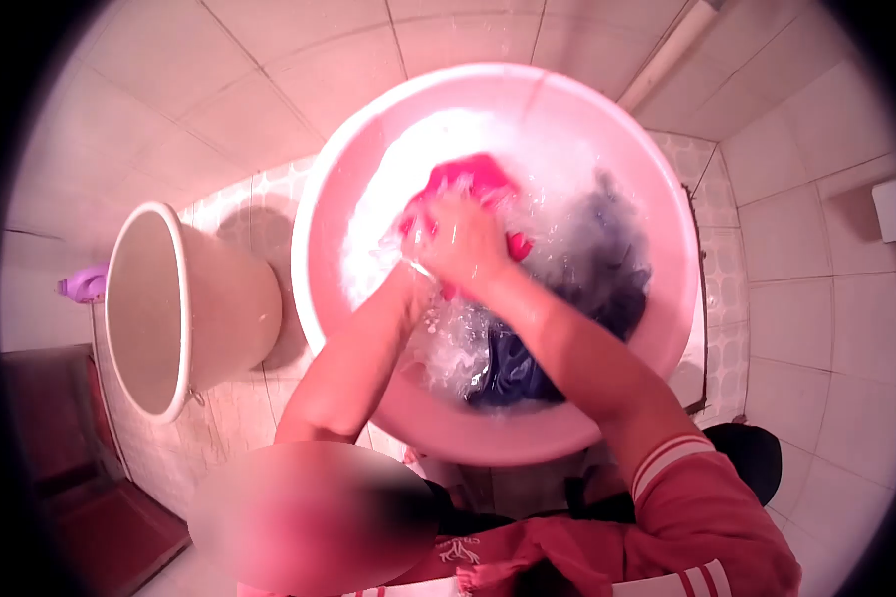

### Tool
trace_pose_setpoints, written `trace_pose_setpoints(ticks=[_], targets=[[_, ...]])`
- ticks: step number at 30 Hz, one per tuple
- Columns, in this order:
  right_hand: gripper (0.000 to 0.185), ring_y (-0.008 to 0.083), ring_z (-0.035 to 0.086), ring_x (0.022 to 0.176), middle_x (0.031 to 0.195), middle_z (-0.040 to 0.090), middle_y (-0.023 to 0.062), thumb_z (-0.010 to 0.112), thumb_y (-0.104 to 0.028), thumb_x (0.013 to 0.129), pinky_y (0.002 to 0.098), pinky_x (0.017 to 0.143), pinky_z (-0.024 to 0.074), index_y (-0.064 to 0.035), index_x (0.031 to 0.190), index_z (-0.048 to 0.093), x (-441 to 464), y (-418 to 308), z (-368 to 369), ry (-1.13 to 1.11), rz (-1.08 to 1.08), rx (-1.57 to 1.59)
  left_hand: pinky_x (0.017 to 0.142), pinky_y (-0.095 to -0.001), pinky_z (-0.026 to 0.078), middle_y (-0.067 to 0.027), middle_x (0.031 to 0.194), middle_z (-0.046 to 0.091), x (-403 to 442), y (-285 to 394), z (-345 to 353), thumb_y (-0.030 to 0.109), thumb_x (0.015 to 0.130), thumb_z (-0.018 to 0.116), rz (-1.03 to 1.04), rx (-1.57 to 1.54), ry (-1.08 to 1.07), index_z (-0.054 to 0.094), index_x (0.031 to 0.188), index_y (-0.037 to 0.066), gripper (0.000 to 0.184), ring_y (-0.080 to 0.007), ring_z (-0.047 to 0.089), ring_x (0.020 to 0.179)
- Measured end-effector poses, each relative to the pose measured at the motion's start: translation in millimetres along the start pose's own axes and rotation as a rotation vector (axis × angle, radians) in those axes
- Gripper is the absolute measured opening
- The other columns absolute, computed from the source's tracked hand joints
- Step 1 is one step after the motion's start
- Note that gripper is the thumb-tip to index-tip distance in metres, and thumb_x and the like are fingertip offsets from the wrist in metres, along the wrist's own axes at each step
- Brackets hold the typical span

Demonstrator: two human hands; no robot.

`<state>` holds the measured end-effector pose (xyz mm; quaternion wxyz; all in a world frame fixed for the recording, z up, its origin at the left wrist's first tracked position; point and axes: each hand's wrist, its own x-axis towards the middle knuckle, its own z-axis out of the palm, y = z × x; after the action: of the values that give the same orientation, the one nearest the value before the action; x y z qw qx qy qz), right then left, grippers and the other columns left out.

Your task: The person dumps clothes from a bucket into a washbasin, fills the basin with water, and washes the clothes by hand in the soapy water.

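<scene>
A large pink basin (pixel 314 229) holds sudsy water and wet laundry. Bunched over the foam near its middle is a bright red cloth (pixel 473 174). My right hand (pixel 468 244) is closed on this cloth, and a bit of red shows beside the wrist. My left hand (pixel 418 239) is pressed up against the right one, also closed on the red cloth; its fingers are partly hidden. To the right of my hands, a dark blue garment (pixel 607 298) lies soaked in the water, spreading down to the basin's near side.
A whitish bucket (pixel 219 298) lies tipped on its side at the left, its mouth facing left. Behind it is a purple bottle (pixel 85 285). Tiled walls surround the basin, and a pipe (pixel 667 55) runs along the back right. A dark round object (pixel 747 463) is near my right elbow.
</scene>
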<state>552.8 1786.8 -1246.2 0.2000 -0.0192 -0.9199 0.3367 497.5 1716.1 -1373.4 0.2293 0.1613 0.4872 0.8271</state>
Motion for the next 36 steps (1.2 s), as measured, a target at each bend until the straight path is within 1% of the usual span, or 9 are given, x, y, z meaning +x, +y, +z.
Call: trace_pose_setpoints(ticks=[4, 7, 12, 16, 17, 20, 26, 33, 36], targets=[[0.029, 0.0377, 0.064, 0.081, 0.084, 0.066, 0.0179, 0.054, -0.030, 0.081, 0.0488, 0.076, 0.0503, -0.0060, 0.079, 0.069, 40.2, 27.7, 4.2, -0.093, 0.177, -0.061, 0.075, -0.0325, 0.054, -0.0091, 0.097, 0.064, 22.8, 39.5, 4.9, 0.029, 0.095, 0.051, -0.433, -0.369, 0.277, 0.058, 0.110, 0.005, 0.029, -0.0180, 0.064, 0.087], [0.032, 0.0421, 0.062, 0.093, 0.095, 0.065, 0.0237, 0.053, -0.026, 0.081, 0.0487, 0.085, 0.0486, -0.0020, 0.091, 0.070, 59.8, 79.0, -10.1, -0.199, 0.514, -0.038, 0.068, -0.0267, 0.051, -0.0047, 0.085, 0.065, 9.3, 75.1, 5.8, 0.026, 0.095, 0.054, -0.466, 0.152, 0.228, 0.063, 0.102, 0.003, 0.025, -0.0138, 0.063, 0.070], [0.051, 0.0405, 0.060, 0.105, 0.111, 0.062, 0.0262, 0.054, -0.028, 0.081, 0.0457, 0.091, 0.0470, -0.0005, 0.124, 0.054, 48.3, 181.1, 7.3, -0.150, 0.307, -0.256, 0.092, -0.0380, 0.043, -0.0202, 0.099, 0.064, 8.6, 70.3, -64.3, 0.039, 0.092, 0.052, 0.223, 1.345, 0.370, 0.062, 0.118, 0.007, 0.042, -0.0376, 0.059, 0.093], [0.054, 0.0217, 0.059, 0.103, 0.115, 0.060, 0.0172, 0.053, -0.025, 0.085, 0.0369, 0.088, 0.0464, -0.0033, 0.134, 0.046, 18.6, 136.4, 43.7, -0.417, 0.209, 0.508, 0.072, -0.0328, 0.055, -0.0054, 0.096, 0.064, 3.4, 25.1, -61.5, 0.033, 0.095, 0.045, -0.639, 0.153, 0.263, 0.059, 0.112, 0.008, 0.033, -0.0194, 0.063, 0.081], [0.044, 0.0239, 0.059, 0.101, 0.108, 0.062, 0.0151, 0.055, -0.022, 0.086, 0.0393, 0.084, 0.0476, -0.0080, 0.127, 0.053, 1.3, 111.1, 47.6, -0.493, 0.430, 0.725, 0.080, -0.0339, 0.053, -0.0082, 0.100, 0.064, -2.8, 29.2, -35.4, 0.033, 0.096, 0.043, -0.551, -0.077, 0.336, 0.057, 0.117, 0.009, 0.035, -0.0201, 0.062, 0.089], [0.027, 0.0308, 0.060, 0.084, 0.094, 0.058, 0.0110, 0.063, -0.023, 0.077, 0.0417, 0.077, 0.0502, -0.0090, 0.100, 0.062, -20.4, 50.5, 62.4, -0.127, -0.253, 0.080, 0.090, -0.0357, 0.050, -0.0113, 0.112, 0.063, 0.3, 14.4, -37.2, 0.034, 0.097, 0.042, -0.465, -0.549, 0.307, 0.053, 0.126, 0.007, 0.041, -0.0201, 0.061, 0.101], [0.025, 0.0392, 0.061, 0.084, 0.086, 0.063, 0.0194, 0.056, -0.029, 0.079, 0.0467, 0.076, 0.0499, -0.0071, 0.084, 0.066, 35.9, 65.2, 40.3, -0.131, 0.176, -0.066, 0.093, -0.0349, 0.049, -0.0111, 0.116, 0.062, 5.7, 26.5, -9.1, 0.033, 0.098, 0.042, -0.524, -0.547, 0.198, 0.053, 0.126, 0.005, 0.041, -0.0204, 0.061, 0.104], [0.045, 0.0429, 0.063, 0.087, 0.090, 0.064, 0.0275, 0.047, -0.036, 0.085, 0.0475, 0.083, 0.0489, 0.0045, 0.094, 0.066, 27.0, 131.0, -25.7, -0.500, 0.292, -0.247, 0.088, -0.0300, 0.046, -0.0114, 0.109, 0.063, 42.5, 118.6, -55.2, 0.031, 0.092, 0.057, 0.180, 0.589, 0.352, 0.057, 0.123, 0.001, 0.043, -0.0192, 0.060, 0.094], [0.046, 0.0378, 0.065, 0.084, 0.085, 0.066, 0.0229, 0.052, -0.041, 0.085, 0.0442, 0.079, 0.0496, 0.0020, 0.095, 0.065, 15.6, 147.1, -56.3, -0.938, 0.446, -0.175, 0.090, -0.0326, 0.045, -0.0143, 0.112, 0.062, 19.9, 55.9, -112.9, 0.035, 0.087, 0.061, -0.068, 0.770, 0.414, 0.055, 0.124, 0.000, 0.052, -0.0217, 0.059, 0.098]])
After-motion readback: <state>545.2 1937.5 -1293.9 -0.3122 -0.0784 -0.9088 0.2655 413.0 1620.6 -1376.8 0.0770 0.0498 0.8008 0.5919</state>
